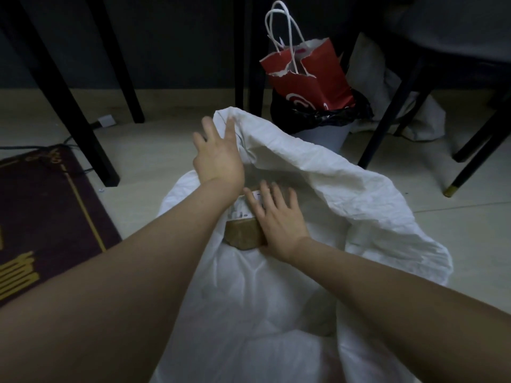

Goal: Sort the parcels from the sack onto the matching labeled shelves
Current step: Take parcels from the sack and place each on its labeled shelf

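A large white sack (318,189) lies on the floor in front of me, its mouth facing away. A brown parcel (242,230) with a white label sticks out of the opening. My right hand (279,217) rests flat on top of the parcel, fingers spread and straight. My left hand (217,153) reaches over the sack's far rim with fingers straight and touches the raised white fabric. The parcel's far half is hidden under my hands and the sack's fold. No shelves are in view.
A torn red paper bag (307,70) stands in a bin with a black liner (326,117) just behind the sack. Black table legs (72,106) stand at left, chair legs (392,117) at right. A dark rug (47,217) lies on the left floor.
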